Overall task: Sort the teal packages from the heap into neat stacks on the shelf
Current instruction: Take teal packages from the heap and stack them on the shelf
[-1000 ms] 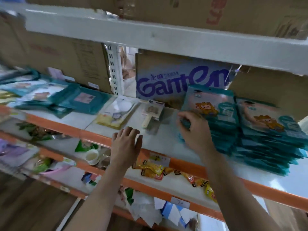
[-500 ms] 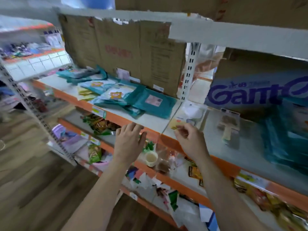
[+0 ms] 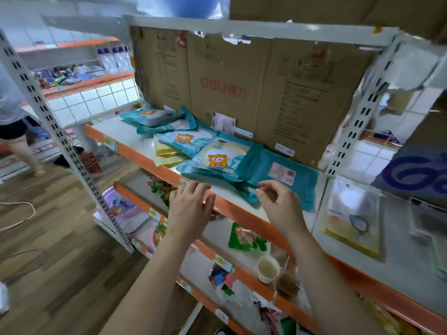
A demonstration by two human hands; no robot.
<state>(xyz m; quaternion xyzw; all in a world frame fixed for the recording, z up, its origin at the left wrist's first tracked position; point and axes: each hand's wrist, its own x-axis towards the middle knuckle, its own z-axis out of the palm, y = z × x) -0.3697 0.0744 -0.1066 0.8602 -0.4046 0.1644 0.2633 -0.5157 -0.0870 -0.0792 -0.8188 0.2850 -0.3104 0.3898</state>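
A loose heap of teal packages [image 3: 217,158] lies across the white shelf [image 3: 125,136] with the orange front edge, some face up with a cartoon animal, one face down showing a pink label [image 3: 281,171]. More teal packs [image 3: 154,117] lie at the far left of the heap. My left hand [image 3: 191,206] hovers at the shelf's edge, fingers spread, holding nothing. My right hand [image 3: 280,204] is just in front of the nearest teal package, fingers loosely curled and apart, empty. The neat stacks are out of view to the right.
A flattened cardboard box [image 3: 254,88] backs the shelf. Yellow packs [image 3: 167,153] lie under the heap. A white and yellow pack [image 3: 350,213] lies on the shelf to the right. Lower shelves hold snacks and a cup [image 3: 268,268]. A person [image 3: 14,122] stands at the far left.
The view has swung left from the stacks to the heap. My right hand left the stack and now both hands are near the heap's front edge.
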